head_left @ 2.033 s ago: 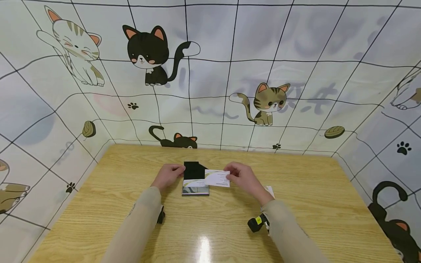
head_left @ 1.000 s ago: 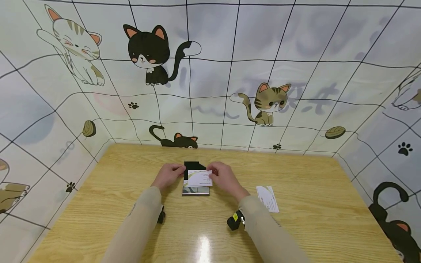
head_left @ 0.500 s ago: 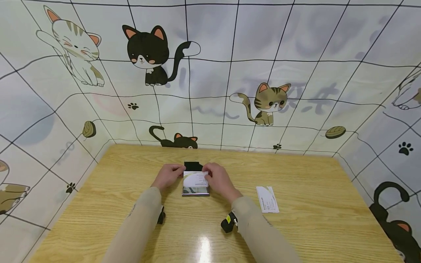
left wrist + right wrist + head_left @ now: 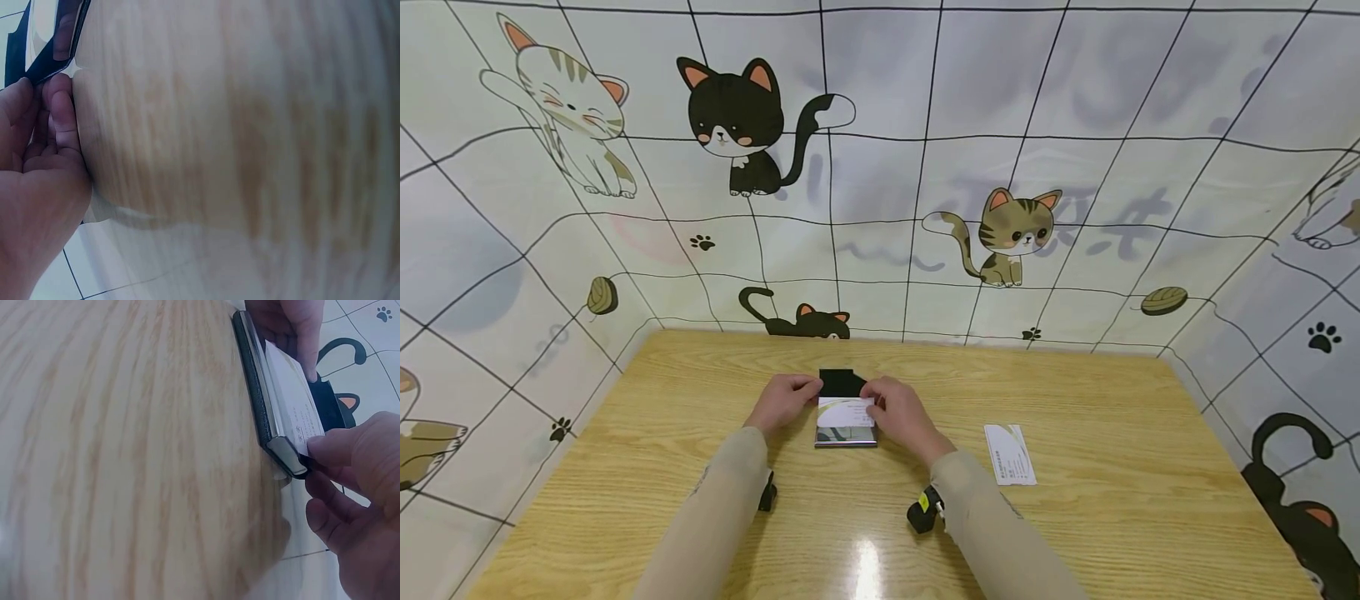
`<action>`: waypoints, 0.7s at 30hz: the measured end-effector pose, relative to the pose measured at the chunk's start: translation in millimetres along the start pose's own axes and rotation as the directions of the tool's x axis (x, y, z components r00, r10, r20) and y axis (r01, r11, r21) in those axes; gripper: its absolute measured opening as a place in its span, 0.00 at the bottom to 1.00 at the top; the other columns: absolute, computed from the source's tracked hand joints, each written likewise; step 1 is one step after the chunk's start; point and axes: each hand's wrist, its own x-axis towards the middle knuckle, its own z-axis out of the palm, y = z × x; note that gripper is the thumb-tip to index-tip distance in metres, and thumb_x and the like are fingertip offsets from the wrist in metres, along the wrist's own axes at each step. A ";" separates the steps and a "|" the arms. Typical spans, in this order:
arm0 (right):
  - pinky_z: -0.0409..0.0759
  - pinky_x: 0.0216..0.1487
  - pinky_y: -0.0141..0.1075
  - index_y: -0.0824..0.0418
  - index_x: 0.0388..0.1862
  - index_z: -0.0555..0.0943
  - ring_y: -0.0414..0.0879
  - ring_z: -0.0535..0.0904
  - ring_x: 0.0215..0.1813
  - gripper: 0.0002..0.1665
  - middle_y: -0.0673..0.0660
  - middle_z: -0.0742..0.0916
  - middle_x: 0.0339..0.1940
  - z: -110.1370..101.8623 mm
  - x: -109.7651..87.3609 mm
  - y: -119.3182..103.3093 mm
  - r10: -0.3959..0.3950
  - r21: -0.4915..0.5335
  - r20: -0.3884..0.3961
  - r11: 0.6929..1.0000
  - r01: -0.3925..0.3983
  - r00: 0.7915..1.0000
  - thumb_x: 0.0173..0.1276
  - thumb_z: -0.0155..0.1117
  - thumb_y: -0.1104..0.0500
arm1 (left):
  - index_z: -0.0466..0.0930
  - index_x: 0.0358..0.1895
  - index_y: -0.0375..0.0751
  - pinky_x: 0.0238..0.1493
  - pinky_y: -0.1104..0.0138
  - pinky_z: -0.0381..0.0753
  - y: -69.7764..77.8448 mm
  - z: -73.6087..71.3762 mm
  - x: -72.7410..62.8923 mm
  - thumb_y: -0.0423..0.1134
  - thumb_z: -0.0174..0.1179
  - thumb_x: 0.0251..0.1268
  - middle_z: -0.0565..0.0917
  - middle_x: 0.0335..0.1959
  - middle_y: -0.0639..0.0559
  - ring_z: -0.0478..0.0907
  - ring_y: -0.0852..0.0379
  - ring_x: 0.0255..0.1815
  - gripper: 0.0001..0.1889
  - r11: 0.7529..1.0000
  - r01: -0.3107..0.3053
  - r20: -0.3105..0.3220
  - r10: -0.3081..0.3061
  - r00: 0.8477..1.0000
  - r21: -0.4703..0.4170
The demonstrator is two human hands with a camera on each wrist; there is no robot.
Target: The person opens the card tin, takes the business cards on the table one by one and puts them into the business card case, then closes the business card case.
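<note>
A business card case (image 4: 846,437), black with a shiny silver front, lies flat on the table, its black flap (image 4: 839,382) folded back away from me. White business cards (image 4: 842,411) with a yellow-green curve sit in it. My left hand (image 4: 782,400) pinches the flap's left edge between thumb and fingers. On the other side, my right hand (image 4: 898,410) pinches the top card at its right edge. The right wrist view shows the thumb (image 4: 334,445) on the card (image 4: 294,394), with the other fingers curled beside and below the case's corner (image 4: 290,459).
Another business card (image 4: 1011,455) lies to the right of my right forearm. The wooden table (image 4: 1105,417) meets a cat-print cloth wall (image 4: 880,183) at the back and sides. Black wrist cameras (image 4: 922,510) sit under the sleeves.
My right hand has carried the card leftward over the case, then slid it slightly toward me into the silver front. The loose card on the right is uncovered. My left hand has stayed put.
</note>
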 end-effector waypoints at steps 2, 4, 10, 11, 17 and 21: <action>0.77 0.39 0.35 0.62 0.47 0.86 0.44 0.76 0.37 0.09 0.54 0.84 0.37 0.3 -0.9 1.4 -0.009 -0.007 0.001 1.000 0.009 1.000 0.71 0.67 0.69 | 0.88 0.57 0.37 0.68 0.50 0.75 0.0 0.1 0.2 0.44 0.60 0.78 0.90 0.47 0.45 0.86 0.50 0.51 0.16 1.000 0.000 0.001 0.000 1.000 -0.001; 0.77 0.39 0.34 0.63 0.47 0.86 0.44 0.76 0.37 0.09 0.54 0.83 0.36 0.7 -1.6 2.9 -0.014 -0.007 0.002 1.000 0.014 1.000 0.70 0.68 0.69 | 0.88 0.57 0.37 0.68 0.50 0.75 -0.1 0.0 0.3 0.44 0.60 0.78 0.90 0.46 0.45 0.86 0.50 0.50 0.16 1.000 -0.002 0.002 0.002 1.000 0.002; 0.77 0.38 0.34 0.63 0.45 0.87 0.43 0.76 0.36 0.08 0.53 0.81 0.34 3.4 -2.5 9.1 -0.040 -0.006 0.008 0.999 0.040 0.999 0.69 0.68 0.70 | 0.88 0.56 0.37 0.67 0.50 0.75 0.0 -0.8 -0.2 0.43 0.60 0.78 0.90 0.43 0.47 0.86 0.50 0.49 0.16 1.000 -0.011 0.000 0.011 1.000 0.008; 0.77 0.38 0.34 0.63 0.45 0.87 0.43 0.76 0.36 0.08 0.53 0.81 0.34 3.9 -2.7 10.1 -0.046 -0.004 0.008 0.999 0.046 0.999 0.69 0.68 0.70 | 0.88 0.55 0.37 0.67 0.51 0.76 0.1 -0.9 -0.4 0.43 0.60 0.78 0.90 0.42 0.47 0.86 0.50 0.49 0.16 1.000 -0.012 0.001 0.012 1.000 0.007; 0.77 0.39 0.34 0.64 0.45 0.88 0.44 0.77 0.36 0.08 0.54 0.81 0.35 5.6 -4.0 12.3 -0.061 0.023 0.015 0.998 0.060 0.998 0.68 0.68 0.70 | 0.89 0.53 0.37 0.66 0.51 0.76 0.5 -1.2 -2.1 0.44 0.60 0.78 0.90 0.39 0.47 0.86 0.49 0.49 0.15 1.000 -0.018 0.005 0.018 1.000 0.003; 0.77 0.41 0.35 0.63 0.44 0.88 0.45 0.77 0.38 0.08 0.54 0.80 0.35 6.7 -3.7 13.5 -0.058 0.013 0.028 0.998 0.057 0.998 0.68 0.69 0.69 | 0.89 0.53 0.37 0.66 0.51 0.76 1.4 -1.6 -3.2 0.43 0.60 0.78 0.90 0.39 0.47 0.86 0.50 0.48 0.15 1.000 -0.020 0.005 0.020 1.000 0.003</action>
